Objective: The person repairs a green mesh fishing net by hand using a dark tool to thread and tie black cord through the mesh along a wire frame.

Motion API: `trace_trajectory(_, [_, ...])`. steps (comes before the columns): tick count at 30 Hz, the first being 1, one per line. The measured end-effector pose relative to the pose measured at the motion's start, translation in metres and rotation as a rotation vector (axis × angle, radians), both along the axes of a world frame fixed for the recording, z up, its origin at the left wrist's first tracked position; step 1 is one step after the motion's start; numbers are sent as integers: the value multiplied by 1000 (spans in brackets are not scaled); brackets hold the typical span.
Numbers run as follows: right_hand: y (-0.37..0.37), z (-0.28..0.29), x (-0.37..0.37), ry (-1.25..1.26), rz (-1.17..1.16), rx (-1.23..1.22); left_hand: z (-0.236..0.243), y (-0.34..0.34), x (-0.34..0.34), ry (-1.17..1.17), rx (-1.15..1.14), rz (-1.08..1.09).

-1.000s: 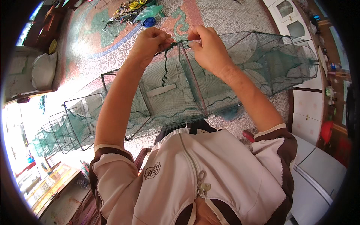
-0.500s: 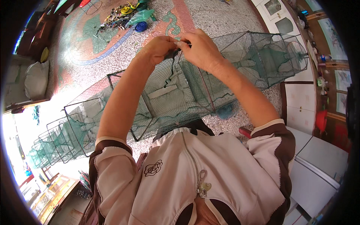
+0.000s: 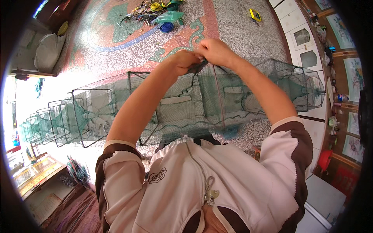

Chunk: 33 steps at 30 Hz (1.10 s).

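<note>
A long green mesh fish trap with dark rectangular frames stretches across in front of me from left to right. At its far edge, near the middle, my left hand and my right hand meet with fingertips pinched together. A dark gathered bit of the trap's netting shows between and below the fingers. From there a dark cord hangs down over the mesh. The fingers partly hide what exactly they pinch.
On the speckled, patterned floor beyond lie a pile of scraps and straps, a green plastic bag and a blue coil. A yellow device lies farther right. White cabinets line the right side; a white sack stands left.
My view has turned, so the trap lies more level and the yellow device now shows. Both hands stay together at the trap's far edge, shifted a little right and lower in the picture.
</note>
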State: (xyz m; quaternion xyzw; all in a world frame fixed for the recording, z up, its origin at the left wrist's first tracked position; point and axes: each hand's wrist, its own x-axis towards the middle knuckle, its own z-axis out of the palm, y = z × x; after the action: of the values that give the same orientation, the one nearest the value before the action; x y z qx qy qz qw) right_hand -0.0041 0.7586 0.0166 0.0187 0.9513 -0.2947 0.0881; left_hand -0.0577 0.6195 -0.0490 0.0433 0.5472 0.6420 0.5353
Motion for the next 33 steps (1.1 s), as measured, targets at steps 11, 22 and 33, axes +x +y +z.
trace_trajectory(11, [-69,151,-67,317,-59,-955,28,-18,1,262,282,-103])
trace_trajectory(22, [69,198,35,675,134,-916,70,-8,15,612,395,-201])
trace_trajectory(33, [29,109,101,217,553,-526,90,-40,99,1475,-340,-177])
